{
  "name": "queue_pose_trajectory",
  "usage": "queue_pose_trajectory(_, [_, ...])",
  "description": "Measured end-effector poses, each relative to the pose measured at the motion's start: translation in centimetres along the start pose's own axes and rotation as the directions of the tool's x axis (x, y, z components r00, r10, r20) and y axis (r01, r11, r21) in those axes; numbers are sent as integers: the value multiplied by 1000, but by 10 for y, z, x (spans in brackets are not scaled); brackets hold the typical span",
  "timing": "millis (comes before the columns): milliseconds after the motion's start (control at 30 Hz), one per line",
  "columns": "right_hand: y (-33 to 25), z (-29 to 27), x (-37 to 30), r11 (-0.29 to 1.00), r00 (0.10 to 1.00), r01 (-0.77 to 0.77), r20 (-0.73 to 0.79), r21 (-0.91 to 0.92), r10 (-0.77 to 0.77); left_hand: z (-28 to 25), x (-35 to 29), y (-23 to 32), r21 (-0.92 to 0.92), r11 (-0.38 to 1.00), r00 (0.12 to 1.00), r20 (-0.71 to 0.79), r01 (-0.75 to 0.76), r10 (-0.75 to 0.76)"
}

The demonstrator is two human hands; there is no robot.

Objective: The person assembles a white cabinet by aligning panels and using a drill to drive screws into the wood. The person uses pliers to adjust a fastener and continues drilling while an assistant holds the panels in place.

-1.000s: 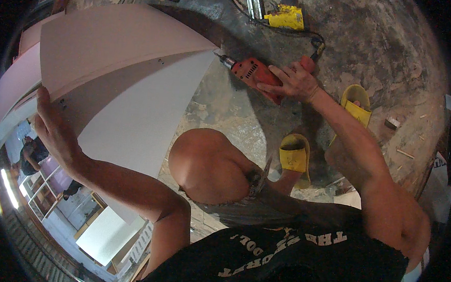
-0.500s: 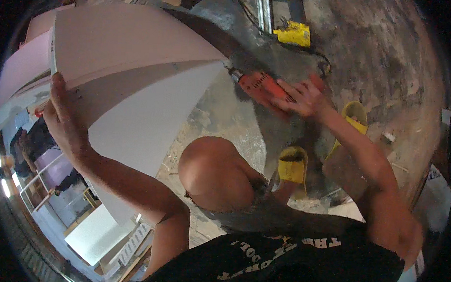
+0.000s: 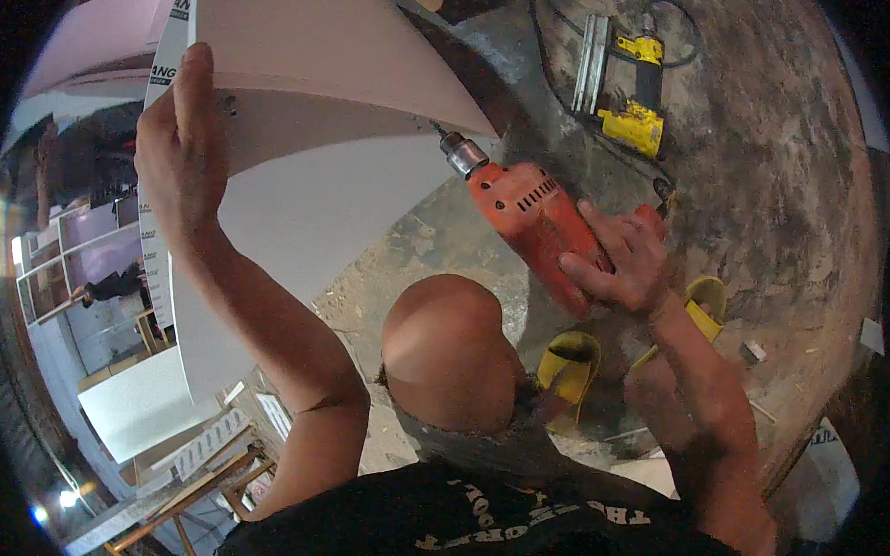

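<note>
Concrete floor (image 3: 774, 123), stained and scuffed, under everything. Over its left part, two large boards meet along a curved-looking seam: a pinkish upper board (image 3: 306, 38) and a whiter lower board (image 3: 290, 214), the latter half in shadow. A pale sheet (image 3: 147, 400) stands off at lower left. Person's bent knee (image 3: 452, 347) is near the lower board.

Left hand (image 3: 185, 156): grip drawn in on the boards' left edge, one digit laid upward along it, the rest mostly hidden. Right hand (image 3: 622, 260): grip closed firmly round the rear of an orange drill (image 3: 540, 223), thumb on the near side, fingers over the far side.

Drill is held just right of the boards, above the floor. Long axis slants from upper left to lower right; chuck (image 3: 464, 155) points up-left, toward the seam. Bit (image 3: 436, 128) overlaps the lower board in view; contact hard to judge from this angle.

Yellow-and-black power tool (image 3: 634, 133) lies beyond the drill, cord beside it. Yellow sandals (image 3: 569, 371) on both feet. Small block (image 3: 753, 352) near the right foot.
</note>
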State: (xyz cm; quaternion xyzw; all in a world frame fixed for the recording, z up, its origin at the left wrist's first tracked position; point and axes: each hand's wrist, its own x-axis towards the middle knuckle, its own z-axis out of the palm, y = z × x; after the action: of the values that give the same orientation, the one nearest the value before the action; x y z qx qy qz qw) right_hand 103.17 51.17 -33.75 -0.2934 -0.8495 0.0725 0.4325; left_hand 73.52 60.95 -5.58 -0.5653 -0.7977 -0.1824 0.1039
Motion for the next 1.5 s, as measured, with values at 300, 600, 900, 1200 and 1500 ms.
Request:
queue_pose_trajectory(300, [-8, 3, 4, 998, 1000, 17, -11, 67, -16, 1, -1, 0, 63, 998, 999, 32, -30, 28])
queue_pose_trajectory(600, [-8, 3, 4, 997, 999, -34, -25, 75, 36, 2, -2, 1, 68, 997, 1000, 13, -23, 22])
queue_pose_trajectory(900, [-8, 9, 0, 995, 997, -50, -51, 84, 55, 2, -1, 0, 62, 998, 1000, 11, -18, 18])
queue_pose_trajectory(1200, [-23, 4, 5, 996, 998, -69, 3, 56, 69, -1, -2, -1, 49, 997, 998, 35, -56, 55])
queue_pose_trajectory(1500, [-14, 0, 2, 1000, 1000, -23, 10, 20, 23, 6, -4, -1, -1, 999, 998, -55, -45, 45])
